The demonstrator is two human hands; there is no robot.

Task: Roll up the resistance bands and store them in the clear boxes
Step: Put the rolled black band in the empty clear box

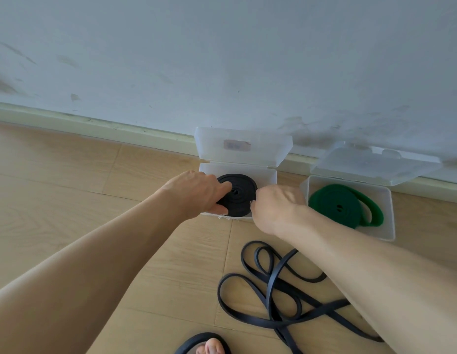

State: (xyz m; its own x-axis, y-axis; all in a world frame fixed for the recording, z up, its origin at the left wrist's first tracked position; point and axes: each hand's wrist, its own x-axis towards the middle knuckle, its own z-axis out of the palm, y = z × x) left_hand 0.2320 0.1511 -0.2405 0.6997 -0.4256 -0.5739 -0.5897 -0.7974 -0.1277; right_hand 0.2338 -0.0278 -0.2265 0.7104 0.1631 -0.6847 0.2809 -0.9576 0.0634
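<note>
Nearest, a sandalled foot [209,347] and a loose dark band [278,290] sprawl on the floor [69,180]. Beyond, the left hand [196,192] grips the black roll [239,194], lying flat in the left box [269,175]; the right hand [276,205] pinches its right edge. At right, a green roll [337,204] lies flat in another box [387,213], its outer loop slack. Both lids [242,146] lean toward the wall [222,60].

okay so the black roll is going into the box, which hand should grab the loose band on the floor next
Right, probably. The right hand sits at the near edge of the coiled black rubber band, almost directly above the loose dark band tangled on the wooden floor. The left hand grips the coil, farther away.
</note>
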